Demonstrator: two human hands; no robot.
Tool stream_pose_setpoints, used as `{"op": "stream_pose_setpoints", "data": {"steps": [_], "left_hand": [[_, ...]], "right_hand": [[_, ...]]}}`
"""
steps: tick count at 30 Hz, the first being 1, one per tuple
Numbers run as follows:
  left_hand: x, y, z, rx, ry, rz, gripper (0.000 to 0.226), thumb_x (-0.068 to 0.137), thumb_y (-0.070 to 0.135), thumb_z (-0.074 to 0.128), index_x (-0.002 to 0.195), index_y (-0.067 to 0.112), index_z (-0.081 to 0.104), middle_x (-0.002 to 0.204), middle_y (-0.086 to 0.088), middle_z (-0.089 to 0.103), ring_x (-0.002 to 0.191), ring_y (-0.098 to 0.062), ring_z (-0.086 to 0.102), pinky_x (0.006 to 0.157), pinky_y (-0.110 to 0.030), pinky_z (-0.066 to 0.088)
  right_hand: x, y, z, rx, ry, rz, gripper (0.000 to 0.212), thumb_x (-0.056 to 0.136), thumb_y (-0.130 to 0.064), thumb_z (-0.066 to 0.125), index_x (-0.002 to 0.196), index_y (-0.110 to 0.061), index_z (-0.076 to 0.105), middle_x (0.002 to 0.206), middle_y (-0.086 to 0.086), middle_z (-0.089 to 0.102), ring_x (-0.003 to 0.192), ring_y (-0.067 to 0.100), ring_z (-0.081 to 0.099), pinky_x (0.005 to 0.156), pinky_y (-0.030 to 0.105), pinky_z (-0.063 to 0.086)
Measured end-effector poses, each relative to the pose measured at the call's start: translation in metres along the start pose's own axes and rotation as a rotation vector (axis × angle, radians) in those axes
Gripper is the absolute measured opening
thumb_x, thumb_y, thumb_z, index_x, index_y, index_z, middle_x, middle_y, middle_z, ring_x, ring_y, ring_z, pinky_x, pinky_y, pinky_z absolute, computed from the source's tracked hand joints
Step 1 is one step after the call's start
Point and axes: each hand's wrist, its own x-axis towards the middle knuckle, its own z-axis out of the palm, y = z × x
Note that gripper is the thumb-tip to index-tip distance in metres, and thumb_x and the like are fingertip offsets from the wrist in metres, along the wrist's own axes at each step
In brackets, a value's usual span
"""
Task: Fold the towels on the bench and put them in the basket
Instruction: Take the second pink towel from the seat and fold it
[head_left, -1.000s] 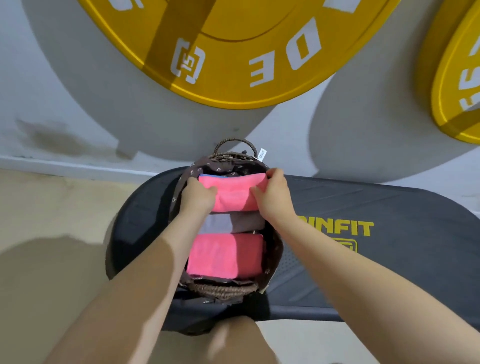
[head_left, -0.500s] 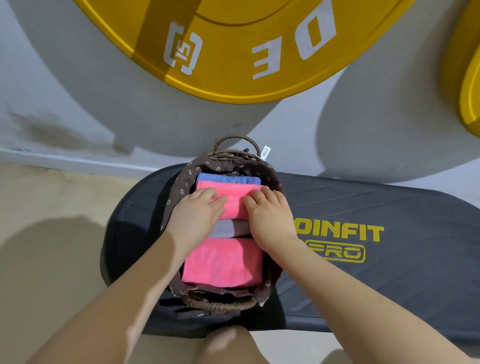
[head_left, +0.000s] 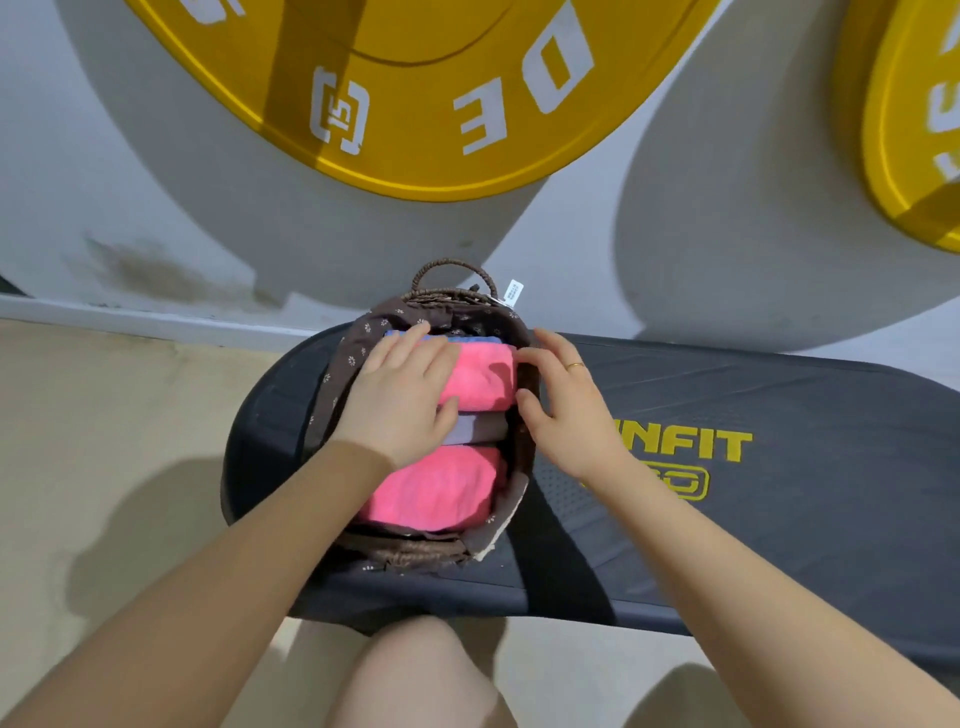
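A brown wicker basket (head_left: 447, 293) with a flowered cloth lining stands on the left end of the black bench (head_left: 779, 415). Folded towels stand in a row inside it: a blue one (head_left: 467, 339) at the far end, a pink one (head_left: 483, 376), a grey one (head_left: 480, 428), and another pink one (head_left: 436, 488) nearest me. My left hand (head_left: 402, 395) lies flat on the far pink towel with fingers spread. My right hand (head_left: 566, 405) rests at the basket's right rim, fingertips touching that same pink towel's right edge.
Two big yellow weight plates (head_left: 415, 88) (head_left: 914, 119) hang on the grey wall behind the bench. The bench top to the right carries a yellow logo (head_left: 691, 452). Beige floor (head_left: 104, 441) lies to the left. My knee (head_left: 415, 675) is just below the bench edge.
Both hands held the far pink towel above the basket, then pushed it down between the blue and grey towels. Now the left hand lies flat on it and the right has slid to the rim.
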Motion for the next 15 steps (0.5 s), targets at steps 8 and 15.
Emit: {"op": "stream_pose_setpoints", "data": {"steps": [8, 15], "left_hand": [[0.033, 0.092, -0.015, -0.122, -0.076, 0.039, 0.041, 0.089, 0.028, 0.035, 0.124, 0.015, 0.053, 0.111, -0.006, 0.064, 0.099, -0.03, 0.062, 0.072, -0.037, 0.048], [0.08, 0.184, -0.05, -0.25, -0.368, -0.039, 0.032, 0.092, 0.022, 0.042, 0.122, 0.018, 0.052, 0.119, -0.002, 0.059, 0.11, -0.025, 0.055, 0.088, -0.036, 0.047]], "right_hand": [[-0.016, 0.059, -0.062, -0.102, -0.069, -0.06, 0.025, 0.09, -0.016, 0.048, 0.114, -0.019, 0.051, 0.076, -0.005, 0.058, 0.074, 0.028, 0.058, 0.069, 0.039, 0.048], [-0.046, 0.087, -0.194, -0.154, -0.126, 0.173, 0.021, 0.092, -0.029, 0.047, 0.081, -0.017, 0.061, 0.069, 0.001, 0.059, 0.079, 0.033, 0.059, 0.07, 0.037, 0.049]]}}
